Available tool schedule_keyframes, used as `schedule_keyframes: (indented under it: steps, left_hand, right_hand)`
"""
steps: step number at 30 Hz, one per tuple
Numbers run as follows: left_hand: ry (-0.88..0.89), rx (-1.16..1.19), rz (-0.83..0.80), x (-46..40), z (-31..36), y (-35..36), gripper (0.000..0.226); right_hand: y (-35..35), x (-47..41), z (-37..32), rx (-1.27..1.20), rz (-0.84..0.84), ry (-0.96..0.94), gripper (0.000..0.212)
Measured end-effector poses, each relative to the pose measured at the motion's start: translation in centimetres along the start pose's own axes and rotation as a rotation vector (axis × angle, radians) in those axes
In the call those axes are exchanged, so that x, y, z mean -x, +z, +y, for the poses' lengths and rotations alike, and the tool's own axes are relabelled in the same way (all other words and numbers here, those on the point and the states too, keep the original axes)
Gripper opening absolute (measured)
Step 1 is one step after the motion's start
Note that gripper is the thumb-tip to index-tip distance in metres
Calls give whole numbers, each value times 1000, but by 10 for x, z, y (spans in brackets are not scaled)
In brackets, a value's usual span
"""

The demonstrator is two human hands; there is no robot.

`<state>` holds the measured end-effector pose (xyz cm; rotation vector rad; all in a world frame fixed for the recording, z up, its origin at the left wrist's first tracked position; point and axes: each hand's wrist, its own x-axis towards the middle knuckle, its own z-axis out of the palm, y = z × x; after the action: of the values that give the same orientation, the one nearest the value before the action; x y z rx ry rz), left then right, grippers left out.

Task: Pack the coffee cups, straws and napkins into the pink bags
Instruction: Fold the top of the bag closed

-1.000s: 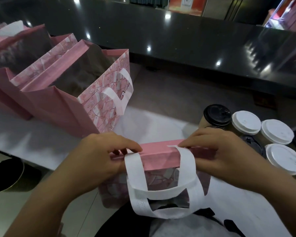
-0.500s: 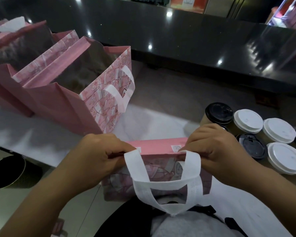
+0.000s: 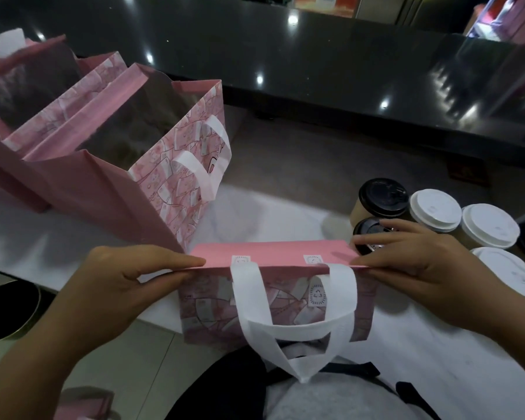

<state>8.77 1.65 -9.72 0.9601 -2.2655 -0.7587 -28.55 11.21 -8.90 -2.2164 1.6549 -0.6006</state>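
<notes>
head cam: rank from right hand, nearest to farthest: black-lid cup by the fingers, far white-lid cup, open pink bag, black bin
1. Black-lid cup, under the fingertips of the right hand.
2. Far white-lid cup, just beyond, to the right.
3. Open pink bag, across the table, left.
4. Black bin, on the floor, far left.

Flat pink bag (image 3: 273, 259) upright at table edge, lidded cups (image 3: 434, 210) right

Pink patterned bags (image 3: 273, 301) with white handles (image 3: 297, 328); black-lidded cups (image 3: 383, 197) and white-lidded cups (image 3: 435, 210).
</notes>
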Motion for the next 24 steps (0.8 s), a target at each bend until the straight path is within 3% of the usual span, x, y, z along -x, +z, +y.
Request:
schedule_keyframes:
  steps: [9, 15, 22, 24]
  left_hand:
    - [-71, 81, 7, -1, 3, -5, 34]
    - [-118, 61, -40, -1, 6, -9, 25]
    - [-135, -92, -141, -20, 43, 7, 56]
    - [-139, -185, -125, -27, 53, 18, 53]
  right_hand:
    - [-3, 6, -5, -81, 48, 24, 34]
    - [-2, 8, -8, -153, 77, 72, 34]
    - [0, -13, -34, -188, -14, 137, 31]
    - [7, -23, -43, -170, -47, 133, 28]
